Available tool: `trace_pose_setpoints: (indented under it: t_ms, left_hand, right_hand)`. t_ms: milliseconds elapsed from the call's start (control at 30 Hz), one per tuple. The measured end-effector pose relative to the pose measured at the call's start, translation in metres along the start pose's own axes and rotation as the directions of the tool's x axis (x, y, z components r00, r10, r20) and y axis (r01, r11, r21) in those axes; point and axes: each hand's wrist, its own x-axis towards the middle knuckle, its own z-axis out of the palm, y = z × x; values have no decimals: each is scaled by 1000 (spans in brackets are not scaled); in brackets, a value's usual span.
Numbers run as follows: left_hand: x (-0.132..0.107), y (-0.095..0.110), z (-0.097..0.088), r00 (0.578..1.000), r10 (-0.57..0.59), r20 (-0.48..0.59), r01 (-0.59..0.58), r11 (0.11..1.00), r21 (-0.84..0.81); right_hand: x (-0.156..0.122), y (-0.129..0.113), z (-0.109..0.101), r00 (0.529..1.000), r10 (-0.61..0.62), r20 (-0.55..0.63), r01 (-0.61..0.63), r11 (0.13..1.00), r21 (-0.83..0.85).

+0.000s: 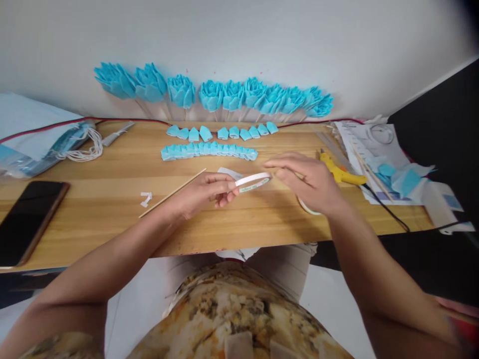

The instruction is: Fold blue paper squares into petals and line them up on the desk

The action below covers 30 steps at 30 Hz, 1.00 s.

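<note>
My left hand (211, 192) holds a thin roll of tape (254, 185) by its left side, thumb on top. White outside, the roll has green print on its inner face and is tilted above the table. My right hand (305, 177) is just beyond the roll's far right end, fingers stretched toward it and thumb apart below them; nothing shows between them. Under that hand, partly covered, a second pale ring (309, 208) lies on the wood. A thin wooden stick (174, 192) rests beside my left wrist, and a white strip (230, 173) lies behind the roll.
Blue felt flowers (211, 94) on sticks lean along the wall. Rows of folded blue petals (209, 149) lie before them. A yellow glue gun (339, 169) with a black cord is at right, near paper sheets (374, 142). A phone (30, 222) and white cord (88, 147) are at left.
</note>
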Motion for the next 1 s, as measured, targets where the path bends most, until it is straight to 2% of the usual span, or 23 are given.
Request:
trace_pose_setpoints:
  t_ms: [100, 200, 267, 400, 533, 633, 733, 800, 900, 967, 1000]
  left_hand:
    - [0, 0, -1, 1000, 6, 19, -4, 997, -78]
    - [1, -1, -1, 999, 33, 38, -28, 991, -134]
    - [2, -1, -1, 998, 42, 44, -35, 987, -158]
    - [4, -2, -1, 997, 32, 75, -17, 981, -194]
    - [6, -4, -3, 997, 30, 71, -14, 977, -214]
    - [7, -4, -4, 997, 36, 73, -20, 977, -212]
    - [7, -5, -5, 996, 51, 75, -35, 980, -197]
    - [6, -5, -5, 996, 58, 71, -43, 981, -188]
    - [7, -5, -5, 996, 65, 63, -54, 985, -166]
    - [7, -5, -5, 996, 75, 56, -66, 986, -151]
    - [7, -5, -5, 995, 82, 54, -74, 987, -146]
  right_hand:
    - [-21, 25, -23, 996, 60, -64, -76, 957, -281]
    - [-49, 51, -39, 982, 189, 3, -155, 814, -559]
    - [-67, 62, -40, 962, 267, 62, -160, 731, -663]
    - [-84, 67, -30, 933, 331, 141, -116, 649, -752]
    - [-81, 63, -24, 924, 365, 112, -135, 587, -799]
    - [-77, 66, -24, 908, 405, 107, -173, 596, -784]
    - [-74, 71, -25, 898, 429, 97, -246, 672, -699]
    - [-71, 73, -26, 863, 503, 57, -385, 726, -570]
    - [-70, 68, -30, 791, 611, 32, -605, 789, -106]
    - [-73, 59, -32, 788, 612, 63, -606, 755, 249]
    - [-75, 54, -31, 806, 583, 96, -571, 727, 382]
